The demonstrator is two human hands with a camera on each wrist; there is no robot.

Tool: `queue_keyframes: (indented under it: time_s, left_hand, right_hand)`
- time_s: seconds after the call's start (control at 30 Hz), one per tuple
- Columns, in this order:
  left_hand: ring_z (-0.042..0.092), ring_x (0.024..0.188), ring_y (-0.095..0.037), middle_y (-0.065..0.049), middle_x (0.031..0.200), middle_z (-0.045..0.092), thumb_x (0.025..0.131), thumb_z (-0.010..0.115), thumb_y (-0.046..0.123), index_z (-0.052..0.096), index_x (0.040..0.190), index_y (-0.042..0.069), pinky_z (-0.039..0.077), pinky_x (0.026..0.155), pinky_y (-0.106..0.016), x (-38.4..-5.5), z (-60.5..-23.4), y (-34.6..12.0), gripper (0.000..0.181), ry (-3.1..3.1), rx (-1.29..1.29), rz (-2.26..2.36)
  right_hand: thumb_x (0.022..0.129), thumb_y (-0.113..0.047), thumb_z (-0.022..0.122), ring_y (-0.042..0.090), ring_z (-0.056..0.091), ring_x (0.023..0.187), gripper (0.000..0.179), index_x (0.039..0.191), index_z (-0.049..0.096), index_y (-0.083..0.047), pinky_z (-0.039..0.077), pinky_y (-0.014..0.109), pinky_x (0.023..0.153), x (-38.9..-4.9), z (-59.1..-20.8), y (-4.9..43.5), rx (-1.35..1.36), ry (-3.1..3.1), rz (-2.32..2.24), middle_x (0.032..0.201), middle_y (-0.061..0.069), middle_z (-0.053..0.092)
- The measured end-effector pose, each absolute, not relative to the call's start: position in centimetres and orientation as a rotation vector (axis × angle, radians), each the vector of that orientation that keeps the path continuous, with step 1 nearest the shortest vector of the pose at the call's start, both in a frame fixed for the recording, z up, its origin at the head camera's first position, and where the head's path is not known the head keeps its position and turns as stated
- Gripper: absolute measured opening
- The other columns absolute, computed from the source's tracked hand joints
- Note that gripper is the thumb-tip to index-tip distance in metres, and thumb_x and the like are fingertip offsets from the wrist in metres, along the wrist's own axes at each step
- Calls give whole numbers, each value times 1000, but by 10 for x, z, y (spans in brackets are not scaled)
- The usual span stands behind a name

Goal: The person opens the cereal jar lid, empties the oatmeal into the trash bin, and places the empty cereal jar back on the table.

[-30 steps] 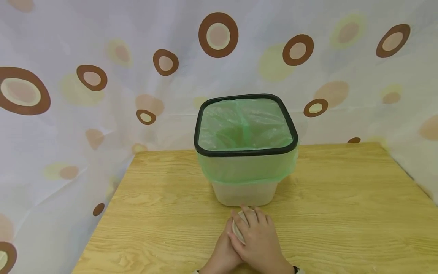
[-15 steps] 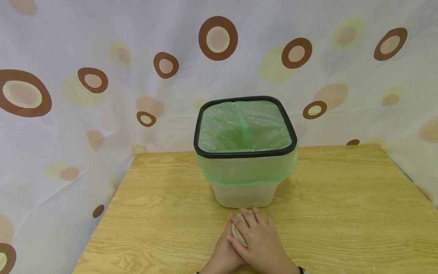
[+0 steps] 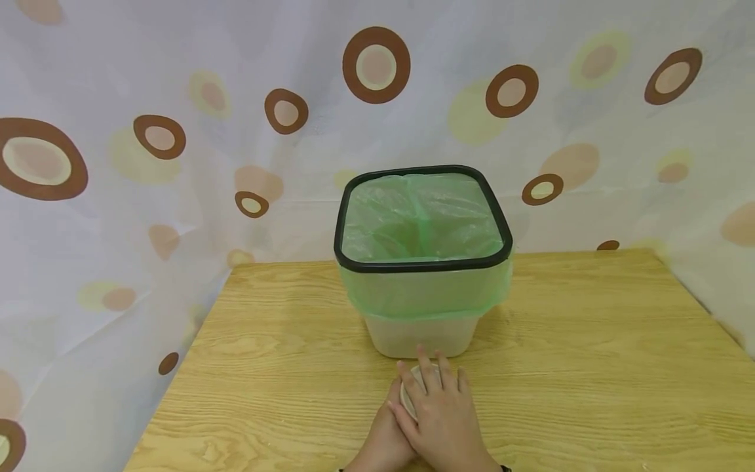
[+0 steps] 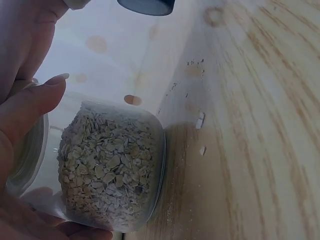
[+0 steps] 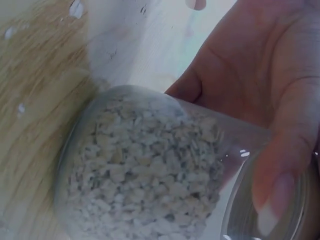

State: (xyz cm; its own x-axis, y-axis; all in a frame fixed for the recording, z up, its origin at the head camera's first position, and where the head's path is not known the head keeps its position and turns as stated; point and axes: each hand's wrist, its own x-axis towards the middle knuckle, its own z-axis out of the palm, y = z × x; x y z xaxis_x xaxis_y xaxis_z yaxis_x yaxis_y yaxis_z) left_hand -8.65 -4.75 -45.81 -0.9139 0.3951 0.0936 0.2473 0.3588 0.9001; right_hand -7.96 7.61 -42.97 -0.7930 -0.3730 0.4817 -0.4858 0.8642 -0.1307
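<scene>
The right hand (image 3: 444,419) has straightened its fingers over the lid (image 3: 407,401) beneath, while the left hand (image 3: 385,429) grips the flake-filled jar (image 4: 112,165), suggesting an adjusted, looser hold.

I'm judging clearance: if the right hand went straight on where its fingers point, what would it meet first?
Most likely the white bin, whose lower front stands ahead of the right hand; the head view does not settle how wide the gap is.
</scene>
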Motion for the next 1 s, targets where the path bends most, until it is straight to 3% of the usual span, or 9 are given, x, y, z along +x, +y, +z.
queue_keyframes:
  time_s: [0.17, 0.3, 0.53, 0.7, 0.8, 1.0]
  left_hand:
    - [50, 124, -37, -26, 141, 42, 87, 74, 20, 25, 142, -13, 47, 96, -43, -87, -457, -47, 81, 2589, 662, 1462]
    - [50, 123, -38, -29, 141, 39, 87, 75, 24, 31, 140, -12, 48, 95, -43, -87, -454, -47, 78, 2697, 727, 1305]
    - [49, 126, -36, -26, 143, 40, 86, 75, 24, 36, 141, -8, 47, 97, -45, -88, -454, -46, 75, 2774, 817, 1202]
    - [45, 128, -39, -26, 145, 36, 85, 76, 20, 22, 144, -10, 43, 100, -47, -86, -455, -49, 86, 2531, 622, 1502]
    - [43, 130, -40, -25, 146, 36, 86, 75, 15, 16, 146, -9, 42, 102, -46, -84, -458, -50, 88, 2403, 546, 1642]
    - [44, 127, -43, -28, 144, 38, 84, 75, 11, 16, 146, -11, 43, 99, -48, -84, -461, -50, 88, 2384, 588, 1720]
  right_hand:
    - [103, -52, 31, 48, 56, 108, 58, 123, 66, -10, 48, 63, 74, -83, -433, 80, 717, -2481, 389, 131, 23, 55]
    - [103, -53, 29, 46, 57, 106, 59, 123, 67, -12, 49, 60, 72, -87, -435, 84, 792, -2430, 410, 129, 22, 57]
    - [102, -52, 36, 42, 57, 105, 53, 124, 66, -14, 49, 57, 73, -88, -434, 90, 866, -2430, 411, 129, 19, 57]
    - [96, -46, 55, 44, 51, 118, 47, 130, 62, -14, 44, 70, 79, -82, -423, 87, 811, -2616, 408, 138, 19, 51]
    - [94, -44, 59, 48, 45, 124, 49, 132, 61, -13, 39, 76, 81, -74, -418, 81, 693, -2708, 409, 143, 21, 46]
    - [103, -52, 29, 49, 52, 116, 60, 129, 63, -11, 45, 70, 76, -72, -430, 76, 579, -2566, 311, 137, 25, 50]
